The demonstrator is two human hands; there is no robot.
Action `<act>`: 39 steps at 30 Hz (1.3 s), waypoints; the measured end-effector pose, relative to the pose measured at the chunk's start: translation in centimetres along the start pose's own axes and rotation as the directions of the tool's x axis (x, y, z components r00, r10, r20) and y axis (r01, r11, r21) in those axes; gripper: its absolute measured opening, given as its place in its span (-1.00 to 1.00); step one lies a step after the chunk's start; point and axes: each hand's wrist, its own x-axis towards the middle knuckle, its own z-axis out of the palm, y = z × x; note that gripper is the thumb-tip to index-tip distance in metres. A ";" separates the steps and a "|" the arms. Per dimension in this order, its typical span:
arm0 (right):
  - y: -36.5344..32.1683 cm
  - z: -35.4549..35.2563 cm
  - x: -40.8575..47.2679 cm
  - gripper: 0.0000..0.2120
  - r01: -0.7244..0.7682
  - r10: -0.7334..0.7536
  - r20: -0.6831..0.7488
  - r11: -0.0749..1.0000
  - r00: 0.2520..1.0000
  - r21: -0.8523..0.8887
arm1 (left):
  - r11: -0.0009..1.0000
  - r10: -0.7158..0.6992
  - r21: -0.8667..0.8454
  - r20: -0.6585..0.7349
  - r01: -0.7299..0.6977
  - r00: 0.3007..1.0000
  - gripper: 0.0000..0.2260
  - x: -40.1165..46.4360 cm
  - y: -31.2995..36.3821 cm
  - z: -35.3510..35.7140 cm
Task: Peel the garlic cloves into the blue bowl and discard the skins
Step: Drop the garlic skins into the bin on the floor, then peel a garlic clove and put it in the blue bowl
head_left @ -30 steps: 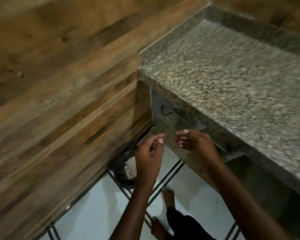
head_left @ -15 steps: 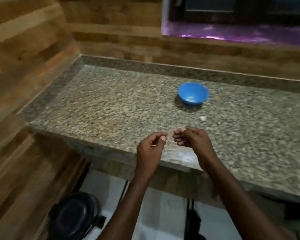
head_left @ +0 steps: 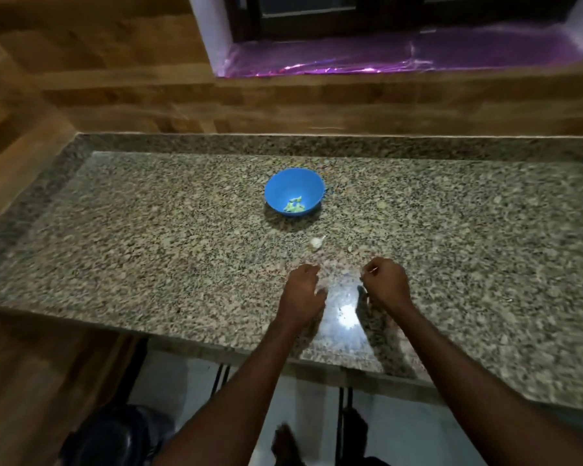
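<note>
A person's two bare hands hover low over the near part of a speckled granite counter (head_left: 148,250), side by side with a small gap between them. The left hand (head_left: 303,290) has its fingers curled downward toward the stone; whether they hold anything cannot be told from this angle. The right hand (head_left: 384,280) is also curled, thumb and forefinger drawn together as if pinching something very small, but nothing can be made out between them.

Just beyond the hands, slightly toward the right one, a single pale garlic clove (head_left: 317,242) lies on the counter, seemingly with its skin on and a thin papery tip pointing away. Farther back, apart from the clove, stands the blue bowl (head_left: 295,191), upright, with a few small pale pieces at its bottom, probably peeled cloves.

The clove is likely to be light and firm, while its skin is thin, dry and brittle, apt to tear into flakes and cling to fingers. A sound hold would be across its plump middle with one hand, while the other hand's nail works at the pointed tip or the flat root end, where the skin lifts most easily. Once bare, it may feel a little tacky.

Behind the counter is a wooden wall and a window sill (head_left: 401,58) lined with purple film. Below the counter's edge, a dark round bin (head_left: 111,438) sits on a pale tiled floor, a likely place for skins.
</note>
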 end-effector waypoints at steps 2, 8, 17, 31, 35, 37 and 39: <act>0.1 0.4 1.5 -0.92 -0.004 0.004 -0.008 0.999 1.000 -0.052 | 0.982 0.021 0.184 0.082 -0.036 0.996 -0.37 0.6 -0.6 1.0; -1.9 1.9 5.3 -0.76 0.194 -0.196 0.009 0.963 0.981 -0.187 | 0.928 0.119 0.343 0.091 -0.144 0.989 -0.54 1.4 -1.6 1.6; -6.3 3.1 8.7 -0.91 0.215 -0.218 -0.078 0.976 0.973 -0.044 | 0.939 0.011 0.345 -0.001 -0.010 1.000 -0.41 6.7 -4.3 -2.7; -17.1 4.9 15.0 -0.91 0.340 -0.338 -0.049 0.939 0.940 0.056 | 0.930 -0.021 0.368 0.057 -0.002 0.998 -0.36 7.6 -5.3 -2.9; -12.4 4.5 10.9 -0.80 0.225 -0.221 -0.171 0.974 0.960 0.000 | 0.931 -0.025 0.366 0.062 0.001 0.998 -0.34 7.9 -5.5 -2.7; -9.9 6.0 8.8 -0.77 0.156 -0.160 -0.097 0.987 0.982 -0.046 | 0.933 -0.026 0.359 0.065 0.001 0.998 -0.34 8.1 -5.6 -2.7; -8.5 7.7 7.5 -0.74 0.176 -0.178 -0.003 0.975 0.984 -0.138 | 0.935 -0.013 0.355 0.052 -0.007 0.999 -0.34 8.3 -5.7 -2.8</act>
